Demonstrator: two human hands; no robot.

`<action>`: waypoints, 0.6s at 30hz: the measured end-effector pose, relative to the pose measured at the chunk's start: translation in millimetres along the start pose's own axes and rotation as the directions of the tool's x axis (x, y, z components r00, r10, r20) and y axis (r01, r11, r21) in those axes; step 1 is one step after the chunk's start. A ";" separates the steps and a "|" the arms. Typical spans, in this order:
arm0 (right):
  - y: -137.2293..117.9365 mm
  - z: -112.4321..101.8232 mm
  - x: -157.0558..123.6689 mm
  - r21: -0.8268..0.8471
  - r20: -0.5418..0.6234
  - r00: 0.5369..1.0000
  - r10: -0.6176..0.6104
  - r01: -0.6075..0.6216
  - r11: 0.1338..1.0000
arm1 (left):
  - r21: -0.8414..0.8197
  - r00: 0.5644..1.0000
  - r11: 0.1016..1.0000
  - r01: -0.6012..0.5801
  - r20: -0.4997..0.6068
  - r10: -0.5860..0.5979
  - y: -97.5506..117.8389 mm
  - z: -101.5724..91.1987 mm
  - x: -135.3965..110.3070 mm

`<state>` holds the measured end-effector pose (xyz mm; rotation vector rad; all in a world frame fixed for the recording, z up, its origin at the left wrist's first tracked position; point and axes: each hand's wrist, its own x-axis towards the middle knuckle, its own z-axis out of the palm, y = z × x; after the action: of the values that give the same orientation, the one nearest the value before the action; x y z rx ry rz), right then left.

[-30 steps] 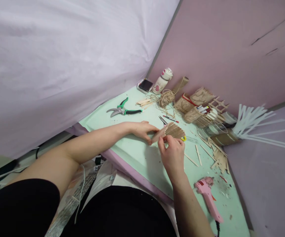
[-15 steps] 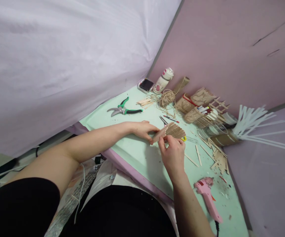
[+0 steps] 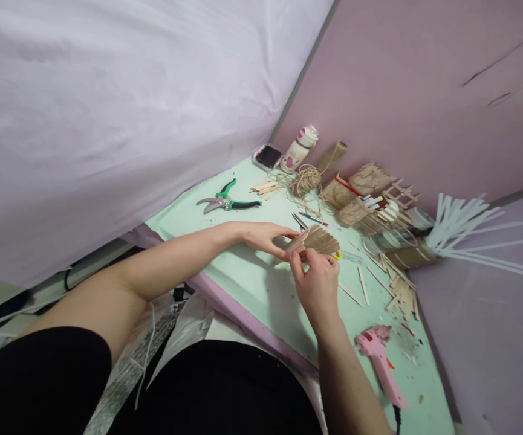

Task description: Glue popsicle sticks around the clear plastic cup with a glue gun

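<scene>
A cup-like holder made of wooden craft sticks [image 3: 319, 239] lies tilted on the pale green table [image 3: 243, 266], its open end toward the right. Thumb and fingers of my left hand [image 3: 268, 237] are curved around its left end. My right hand [image 3: 316, 272] has its fingertips pinched at the near rim of the holder; whether a small piece sits between them is hidden. Just behind the holder are the tips of scissors [image 3: 299, 221], with a yellow handle part [image 3: 337, 255] showing at its right. A red-and-black pen [image 3: 314, 219] lies beyond.
Green-handled pruning shears [image 3: 229, 200] lie at the left, near craft sticks [image 3: 265, 188] and twine [image 3: 307, 181]. A pink glue gun [image 3: 383, 362] rests at the right. Stick scraps [image 3: 401, 293], a marker holder [image 3: 356, 211], white glue sticks [image 3: 465, 232], a bottle [image 3: 298, 150] and phone [image 3: 268, 156] line the back.
My left thumb and fingers have shifted slightly up and right on the stick holder, baring its lower left end. My right hand stays nearly still at the rim.
</scene>
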<state>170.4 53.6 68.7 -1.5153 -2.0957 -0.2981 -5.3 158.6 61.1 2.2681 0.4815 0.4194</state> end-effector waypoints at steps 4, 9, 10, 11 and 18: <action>-0.1 -0.2 0.9 -0.013 0.009 1.000 0.003 -0.003 1.000 | 0.002 1.000 1.000 -0.010 -0.008 0.010 -0.2 -0.6 1.3; -0.8 0.2 1.7 -0.027 0.009 1.000 -0.008 0.008 1.000 | -0.002 1.000 1.000 -0.016 -0.015 0.016 -2.1 0.5 2.1; -1.0 0.4 1.8 -0.027 0.008 1.000 -0.006 0.006 1.000 | -0.003 1.000 1.000 -0.019 -0.017 0.019 -2.3 0.6 2.0; -1.3 0.6 1.8 -0.028 0.008 1.000 -0.002 0.002 1.000 | -0.003 1.000 1.000 -0.021 -0.018 0.021 -2.4 0.6 1.9; -2.7 0.6 2.5 -0.061 -0.018 1.000 -0.017 0.016 0.998 | -0.018 0.999 1.000 -0.026 -0.027 0.026 -4.2 0.6 2.2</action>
<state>167.2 55.0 69.9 -1.5252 -2.1032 -0.3835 -4.0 161.9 57.9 2.2561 0.4605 0.4658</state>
